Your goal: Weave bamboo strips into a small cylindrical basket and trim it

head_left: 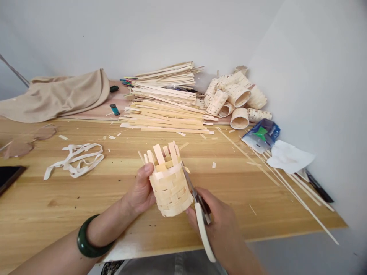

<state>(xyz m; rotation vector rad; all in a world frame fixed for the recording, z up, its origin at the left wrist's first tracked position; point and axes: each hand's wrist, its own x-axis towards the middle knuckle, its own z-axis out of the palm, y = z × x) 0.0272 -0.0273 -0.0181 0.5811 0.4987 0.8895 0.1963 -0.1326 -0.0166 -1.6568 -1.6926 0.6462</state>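
Observation:
A small basket (170, 193) woven from pale flat wood strips is held over the table's front part, tilted a little, with loose strip ends standing up from its upper rim. My left hand (142, 189) is closed on the basket's left side, the thumb at its rim; the other fingers are mostly hidden behind it. In my right hand (219, 221) are scissors (200, 206) with white handles, their blades pointing up along the basket's right side near the rim. A green bangle (86, 238) circles my left wrist.
Bundles of wood strips (169, 110) lie at the back beside a pile of woven tubes (237, 95). To the left are a white ribbon (82, 158), glasses (27, 143), thread spool (114, 109) and beige cloth (65, 91). Long strips, a blue packet (262, 133) and tissue (289, 156) lie right.

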